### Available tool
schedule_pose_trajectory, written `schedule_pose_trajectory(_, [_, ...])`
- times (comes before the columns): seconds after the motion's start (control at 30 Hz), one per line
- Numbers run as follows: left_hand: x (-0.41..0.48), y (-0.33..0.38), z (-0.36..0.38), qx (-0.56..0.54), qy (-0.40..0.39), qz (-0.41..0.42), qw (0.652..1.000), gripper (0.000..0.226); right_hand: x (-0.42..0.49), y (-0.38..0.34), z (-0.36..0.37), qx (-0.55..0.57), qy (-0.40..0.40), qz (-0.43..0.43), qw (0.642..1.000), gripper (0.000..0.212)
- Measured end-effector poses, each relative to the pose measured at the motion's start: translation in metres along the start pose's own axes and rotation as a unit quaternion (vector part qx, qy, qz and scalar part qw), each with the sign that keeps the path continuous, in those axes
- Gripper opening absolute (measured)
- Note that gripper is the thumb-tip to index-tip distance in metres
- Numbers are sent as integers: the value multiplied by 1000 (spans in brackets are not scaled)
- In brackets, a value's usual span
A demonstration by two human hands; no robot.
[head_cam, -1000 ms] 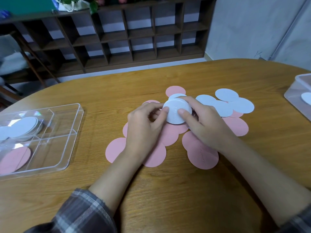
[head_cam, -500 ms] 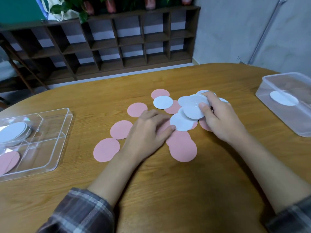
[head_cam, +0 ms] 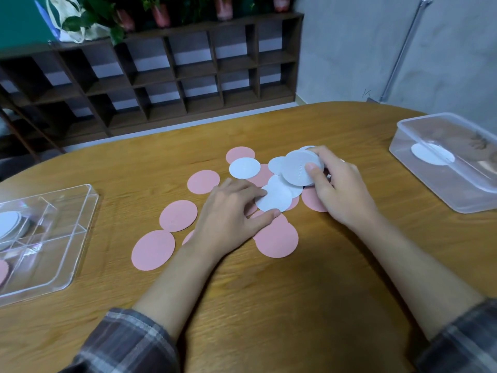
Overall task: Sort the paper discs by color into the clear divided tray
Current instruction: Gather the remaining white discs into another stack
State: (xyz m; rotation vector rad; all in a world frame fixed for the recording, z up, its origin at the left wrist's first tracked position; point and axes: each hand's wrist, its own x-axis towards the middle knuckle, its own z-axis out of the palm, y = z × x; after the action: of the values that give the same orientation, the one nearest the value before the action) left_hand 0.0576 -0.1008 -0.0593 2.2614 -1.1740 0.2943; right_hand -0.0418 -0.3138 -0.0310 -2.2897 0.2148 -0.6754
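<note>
Pink discs (head_cam: 178, 215) and white discs (head_cam: 244, 168) lie scattered and overlapping at the middle of the wooden table (head_cam: 269, 305). My right hand (head_cam: 340, 187) holds a small stack of white discs (head_cam: 298, 166), thumb on top, tilted above the pile. My left hand (head_cam: 232, 214) lies flat on the pile, its fingers touching a white disc (head_cam: 277, 199). The clear divided tray (head_cam: 80, 232) stands at the left edge, with white discs (head_cam: 8, 224) in a far compartment and a pink disc (head_cam: 2, 270) in a near one.
A clear plastic box (head_cam: 430, 189) with one white disc (head_cam: 431, 154) inside stands at the right edge of the table. Behind the table a dark wooden shelf unit (head_cam: 161, 76) with plants on top lines the wall.
My right hand has carried its white stack to the right over more white discs. My left hand let go of the stack and now lies flat on the pile. The view has shifted right.
</note>
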Motion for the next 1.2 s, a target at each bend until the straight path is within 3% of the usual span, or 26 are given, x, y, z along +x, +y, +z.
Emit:
schedule_pose_trajectory(0.2, [-3, -3, -6, -38, 32, 37, 998, 28, 2, -5, 13, 22, -24, 1, 999, 22])
schedule_pose_trajectory(0.47, [-2, 2, -9, -58, 85, -1, 995, 14, 0, -10, 20, 35, -52, 0, 998, 26])
schedule_pose_trajectory(0.67, [-2, 6, -11, -134, 111, -78, 982, 30, -3, -17, 25, 30, -83, -29, 996, 32])
schedule_pose_trajectory(0.97, [1, 4, -8, -118, 123, -99, 980, 15, -4, -20, 33, -34, -124, -50, 990, 29])
schedule_pose_trajectory(1.2, [7, -2, -8, -53, 87, -91, 991, 31, -1, -11, 25, -47, -48, -15, 998, 22])
